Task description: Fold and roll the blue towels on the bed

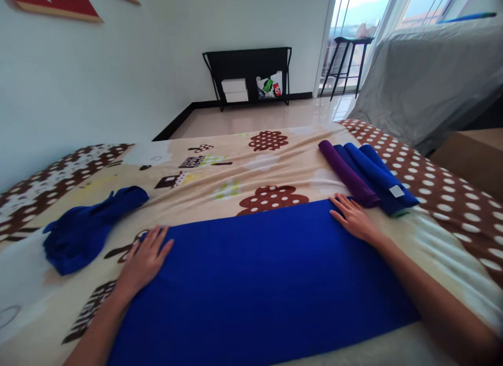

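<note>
A large blue cloth [255, 277] lies spread flat on the patterned bedspread [220, 177] in front of me. My left hand [143, 261] rests open with fingers flat on the cloth's far left corner. My right hand [351, 216] lies open, fingers stretched, on its far right corner. Just beyond the right hand lie rolled cloths side by side: a purple one [346, 172] and blue ones [377, 174]. A crumpled blue cloth [84, 229] sits to the left of my left hand.
The bed meets a white wall on the left. A black shelf [249, 75] with boxes stands across the glossy floor. A grey covered piece of furniture [428, 77] and a black stool [348, 62] stand at the right by the window.
</note>
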The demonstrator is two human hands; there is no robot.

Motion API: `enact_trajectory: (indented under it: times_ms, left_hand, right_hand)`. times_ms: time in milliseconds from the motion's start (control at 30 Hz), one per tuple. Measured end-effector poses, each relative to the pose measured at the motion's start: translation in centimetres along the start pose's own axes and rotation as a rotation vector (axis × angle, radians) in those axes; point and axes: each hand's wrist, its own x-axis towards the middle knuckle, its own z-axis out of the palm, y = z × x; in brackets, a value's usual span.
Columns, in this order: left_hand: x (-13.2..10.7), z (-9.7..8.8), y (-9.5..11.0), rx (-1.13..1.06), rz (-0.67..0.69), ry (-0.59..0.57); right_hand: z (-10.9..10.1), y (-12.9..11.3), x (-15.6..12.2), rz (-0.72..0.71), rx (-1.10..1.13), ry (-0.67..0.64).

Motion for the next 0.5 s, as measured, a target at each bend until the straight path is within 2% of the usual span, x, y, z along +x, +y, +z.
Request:
enact_trajectory:
  times_ms: [67,167,233,367,433,500]
  left_hand:
    - [-0.2,0.2,-2.8,0.012,-0.091,-0.017]
    - [0.0,0.2,-3.4,0.035,-0.140,-0.079]
    - [0.2,0.0,-2.2,0.059,-0.148,-0.084]
    - [0.2,-0.3,2.0,0.083,-0.102,0.030]
    - [0.2,0.1,3.6,0.056,-0.031,0.013]
    - [0.1,0.5,3.8,0.035,0.002,-0.046]
  right_hand:
    - [0.5,1.8,-0.4,0.057,-0.014,0.006]
    - [0.9,1.9,-0.3,0.089,-0.021,0.006]
    - [0.6,1.2,-0.2,0.090,-0.017,0.004]
    - [0.1,-2.4,-0.4,0.047,-0.008,0.024]
    - [0.2,-4.4,-0.7,-0.023,0.000,0.010]
    - [0.4,-5.4,-1.2,-0.082,0.007,-0.021]
